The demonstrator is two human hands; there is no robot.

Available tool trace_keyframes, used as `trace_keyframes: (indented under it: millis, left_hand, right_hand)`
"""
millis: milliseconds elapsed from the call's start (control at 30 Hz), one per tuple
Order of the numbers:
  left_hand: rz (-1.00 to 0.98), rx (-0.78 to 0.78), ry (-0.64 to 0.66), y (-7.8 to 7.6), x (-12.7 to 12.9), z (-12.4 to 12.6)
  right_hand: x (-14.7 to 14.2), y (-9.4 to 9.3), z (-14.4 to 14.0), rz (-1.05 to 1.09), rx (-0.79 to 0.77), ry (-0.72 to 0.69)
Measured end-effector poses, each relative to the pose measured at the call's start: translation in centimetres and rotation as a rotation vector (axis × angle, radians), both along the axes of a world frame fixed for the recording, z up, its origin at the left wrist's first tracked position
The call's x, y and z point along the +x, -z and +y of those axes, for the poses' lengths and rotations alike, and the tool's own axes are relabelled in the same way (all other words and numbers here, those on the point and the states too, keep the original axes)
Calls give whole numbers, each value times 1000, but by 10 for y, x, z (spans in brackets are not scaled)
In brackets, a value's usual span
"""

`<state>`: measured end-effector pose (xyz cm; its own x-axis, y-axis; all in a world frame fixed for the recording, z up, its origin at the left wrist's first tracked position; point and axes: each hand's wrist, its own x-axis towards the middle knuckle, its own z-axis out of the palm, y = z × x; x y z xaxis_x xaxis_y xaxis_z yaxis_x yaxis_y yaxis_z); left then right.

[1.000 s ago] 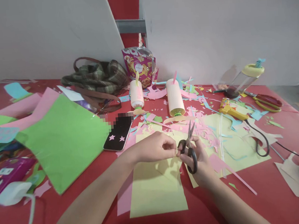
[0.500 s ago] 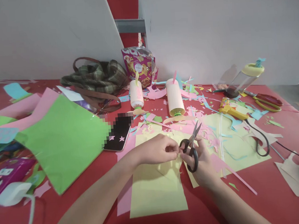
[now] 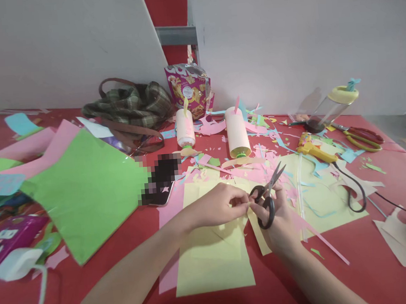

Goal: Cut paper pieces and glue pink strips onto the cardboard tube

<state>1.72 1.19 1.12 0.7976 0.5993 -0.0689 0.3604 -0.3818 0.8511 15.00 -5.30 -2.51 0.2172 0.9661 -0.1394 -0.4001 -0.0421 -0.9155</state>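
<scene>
Head view: just right of centre in the frame, the right hand (image 3: 280, 221) has its fingers bent around small scissors (image 3: 269, 194), the 2 black loops lying by the thumb and palm, the 2 blades slightly apart and pointing to the upper right. At the centre, the left hand (image 3: 223, 204) is curled into a tight pinch beside the right thumb; its fingertips seem to have hold of a tiny pale paper piece (image 3: 249, 204), mostly hidden. At lower centre lies a yellow sheet (image 3: 215, 268). The scissors should be light and stiff, their smooth loops perhaps slippery, best gripped there, clear of the points. The paper piece is probably almost weightless, soft and easily creased or torn; 2 fingertips at its edge would suit it.
</scene>
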Motion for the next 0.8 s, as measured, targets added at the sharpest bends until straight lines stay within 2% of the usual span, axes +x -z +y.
trace_keyframes:
  millis: [133,300,433,800]
  left_hand:
    - [-2,-12,-23,-4,-3,3]
    - [-120,-76,-136,-12,-9,9]
    - [-171,-121,-170,-13,-12,12]
    - [-146,-108,-170,-11,-13,12]
  right_hand:
    - [-1,1,-1,-9,-1,-73]
    - [0,1,-3,-35,54,-291]
    - [1,-2,-5,-61,88,-404]
    - [1,-2,-5,-45,81,-463]
